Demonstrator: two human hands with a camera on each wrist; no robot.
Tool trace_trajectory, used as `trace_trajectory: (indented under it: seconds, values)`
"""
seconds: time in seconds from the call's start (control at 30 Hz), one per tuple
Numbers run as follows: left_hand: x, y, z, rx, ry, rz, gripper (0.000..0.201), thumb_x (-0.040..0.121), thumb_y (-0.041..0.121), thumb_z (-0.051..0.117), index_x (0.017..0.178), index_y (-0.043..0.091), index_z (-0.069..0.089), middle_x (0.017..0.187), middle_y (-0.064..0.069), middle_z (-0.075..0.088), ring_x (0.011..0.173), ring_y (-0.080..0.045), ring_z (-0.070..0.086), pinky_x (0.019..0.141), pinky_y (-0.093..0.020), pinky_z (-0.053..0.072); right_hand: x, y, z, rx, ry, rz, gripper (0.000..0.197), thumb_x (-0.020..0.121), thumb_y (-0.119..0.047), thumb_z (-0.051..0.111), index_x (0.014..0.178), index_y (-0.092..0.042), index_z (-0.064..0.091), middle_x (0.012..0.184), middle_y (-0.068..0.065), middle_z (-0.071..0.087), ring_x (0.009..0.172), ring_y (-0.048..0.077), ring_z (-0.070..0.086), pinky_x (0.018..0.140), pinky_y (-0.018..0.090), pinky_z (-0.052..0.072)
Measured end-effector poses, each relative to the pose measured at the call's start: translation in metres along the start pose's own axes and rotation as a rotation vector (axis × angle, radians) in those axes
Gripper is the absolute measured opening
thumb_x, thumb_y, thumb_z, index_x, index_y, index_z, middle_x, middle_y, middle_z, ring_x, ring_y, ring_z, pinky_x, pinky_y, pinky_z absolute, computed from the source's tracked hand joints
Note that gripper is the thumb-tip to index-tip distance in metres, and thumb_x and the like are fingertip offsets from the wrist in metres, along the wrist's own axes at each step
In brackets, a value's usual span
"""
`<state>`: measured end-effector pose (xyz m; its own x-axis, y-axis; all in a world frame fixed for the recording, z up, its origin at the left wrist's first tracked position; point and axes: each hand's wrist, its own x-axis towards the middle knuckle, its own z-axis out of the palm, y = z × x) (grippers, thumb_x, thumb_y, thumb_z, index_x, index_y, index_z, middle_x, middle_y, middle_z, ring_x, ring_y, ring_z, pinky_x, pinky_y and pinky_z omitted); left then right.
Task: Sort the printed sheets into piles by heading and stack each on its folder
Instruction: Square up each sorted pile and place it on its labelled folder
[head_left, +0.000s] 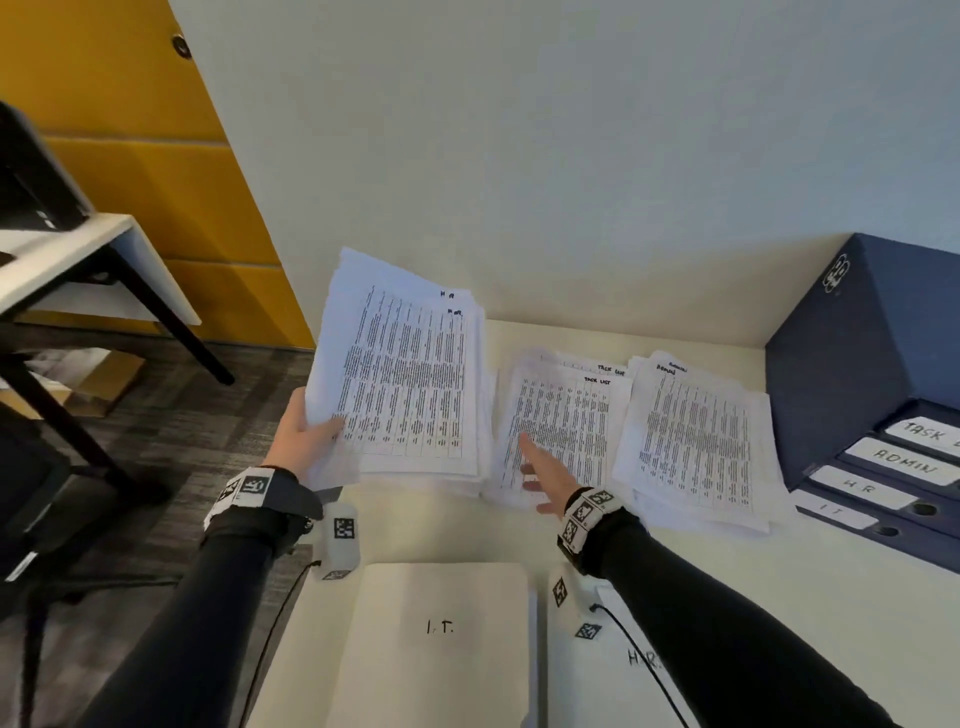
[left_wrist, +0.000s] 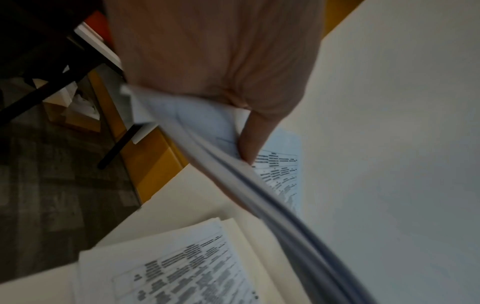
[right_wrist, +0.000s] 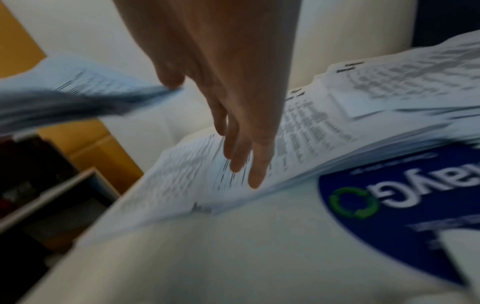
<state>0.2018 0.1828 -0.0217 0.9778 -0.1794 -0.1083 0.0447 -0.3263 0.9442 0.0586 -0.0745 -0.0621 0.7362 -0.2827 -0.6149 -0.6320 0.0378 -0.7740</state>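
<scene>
**A:** What is your left hand (head_left: 303, 441) doing?

**B:** It grips a thick bunch of papers (head_left: 400, 374) by the near left corner, thumb on top, fingers under. The top page says "H R" in its far right corner. You hold the bunch up off the desk (head_left: 753, 613), with the far end higher than the near end. Its long side runs away from you, toward the wall (head_left: 571, 156).

**A:** And your right hand (head_left: 545, 475)?

**B:** It is loose and flat, with straight fingers (right_wrist: 255, 174). It holds nothing. The fingers point away from you and lie over the near part of the middle pile (head_left: 566, 426). I cannot tell if they touch the paper.

**A:** What does that pile say?

**B:** "TASK LIST" at the far end. Its long side also runs away from you. Just to its right is another pile (head_left: 696, 441), marked "ADMIN", turned a little.

**A:** Where are the folders?

**B:** Two pale folders lie close to you. One (head_left: 441, 649) says "I.T." The other (head_left: 613, 670) is beside it on the right, partly under your right arm, and says "H.R".

**A:** Anything else?

**B:** Dark blue binders (head_left: 883, 488) lie stacked at the right, with labels "TASK", "ADMIN", "H R" and "I T".
</scene>
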Motion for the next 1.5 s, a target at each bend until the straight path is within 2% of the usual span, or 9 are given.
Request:
trace_trajectory:
  seconds: [0.23, 0.33, 0.53, 0.63, 0.8, 0.97, 1.13, 1.33, 1.5]
  values:
    - [-0.076, 0.023, 0.067, -0.245, -0.196, -0.039, 0.047, 0.089, -0.005, 0.055, 0.129, 0.018, 0.045, 0.115, -0.008, 0.061, 0.107, -0.028, 0.059, 0.1, -0.047, 0.043, -0.074, 0.022, -0.096, 0.36, 0.036, -0.055, 0.075, 0.078, -0.073, 0.046, 0.133, -0.024, 0.043, 0.125, 0.008, 0.054, 0.109, 0.028, 0.056, 0.096, 0.048, 0.043]
    - [-0.088, 0.008, 0.101, -0.264, -0.26, -0.067, 0.056, 0.087, -0.006, 0.058, 0.135, 0.02, 0.045, 0.121, -0.007, 0.062, 0.109, -0.027, 0.06, 0.101, -0.048, 0.043, -0.09, 0.035, -0.1, 0.392, -0.028, -0.043, 0.064, 0.079, -0.062, 0.06, 0.124, -0.017, 0.052, 0.113, 0.009, 0.06, 0.091, 0.026, 0.062, 0.072, 0.036, 0.053]
    - [-0.082, -0.017, 0.117, -0.309, -0.285, -0.145, 0.053, 0.087, -0.01, 0.054, 0.133, 0.016, 0.044, 0.116, -0.009, 0.063, 0.1, -0.025, 0.063, 0.088, -0.036, 0.048, -0.063, 0.045, -0.072, 0.346, 0.089, -0.052, 0.051, 0.086, 0.002, 0.062, 0.133, 0.0, 0.04, 0.127, 0.018, 0.057, 0.114, 0.033, 0.057, 0.098, 0.047, 0.046]
    - [-0.06, -0.028, 0.106, -0.234, -0.31, -0.173, 0.057, 0.086, -0.007, 0.058, 0.136, 0.013, 0.041, 0.123, -0.013, 0.061, 0.106, -0.03, 0.061, 0.096, -0.047, 0.047, -0.043, 0.045, -0.054, 0.293, 0.124, -0.096, 0.055, 0.083, 0.011, 0.059, 0.132, -0.005, 0.04, 0.129, 0.009, 0.055, 0.113, 0.024, 0.054, 0.093, 0.034, 0.047]
    - [-0.002, -0.044, 0.083, 0.194, -0.282, -0.184, 0.033, 0.087, 0.024, 0.067, 0.114, 0.012, 0.052, 0.104, -0.01, 0.062, 0.093, -0.026, 0.061, 0.081, -0.033, 0.047, 0.002, 0.05, -0.024, 0.279, 0.229, -0.092, 0.057, 0.082, 0.014, 0.057, 0.132, -0.008, 0.043, 0.128, 0.012, 0.056, 0.117, 0.025, 0.052, 0.098, 0.037, 0.04]
    - [0.053, -0.074, 0.068, 0.68, 0.041, -0.264, 0.058, 0.088, 0.036, 0.062, 0.132, 0.005, 0.039, 0.136, -0.02, 0.04, 0.125, -0.037, 0.039, 0.102, -0.044, 0.034, 0.027, 0.062, -0.016, 0.302, 0.268, -0.024, 0.053, 0.084, 0.012, 0.055, 0.13, -0.012, 0.043, 0.122, 0.007, 0.056, 0.114, 0.024, 0.051, 0.103, 0.041, 0.039]
    - [0.083, -0.094, 0.076, 0.742, -0.157, -0.41, 0.085, 0.082, 0.039, 0.069, 0.142, 0.0, 0.024, 0.143, -0.021, 0.033, 0.129, -0.037, 0.038, 0.106, -0.042, 0.035, 0.032, 0.079, -0.015, 0.308, 0.273, 0.017, 0.049, 0.085, 0.013, 0.052, 0.123, -0.017, 0.043, 0.126, 0.008, 0.056, 0.112, 0.024, 0.053, 0.105, 0.045, 0.04]
    - [0.086, -0.102, 0.076, 0.86, -0.084, -0.401, 0.09, 0.072, 0.045, 0.076, 0.137, 0.004, 0.029, 0.139, -0.02, 0.035, 0.129, -0.038, 0.032, 0.105, -0.047, 0.032, 0.039, 0.085, -0.014, 0.266, 0.294, 0.056, 0.059, 0.084, 0.014, 0.052, 0.137, -0.008, 0.037, 0.133, 0.012, 0.052, 0.12, 0.027, 0.051, 0.106, 0.044, 0.038]
    - [0.089, -0.099, 0.055, 0.793, -0.195, -0.306, 0.036, 0.09, 0.021, 0.055, 0.123, 0.009, 0.048, 0.119, -0.017, 0.059, 0.11, -0.037, 0.054, 0.088, -0.04, 0.048, 0.038, 0.078, -0.015, 0.227, 0.285, 0.066, 0.056, 0.085, 0.013, 0.052, 0.135, -0.007, 0.038, 0.133, 0.014, 0.052, 0.122, 0.03, 0.05, 0.106, 0.045, 0.039]
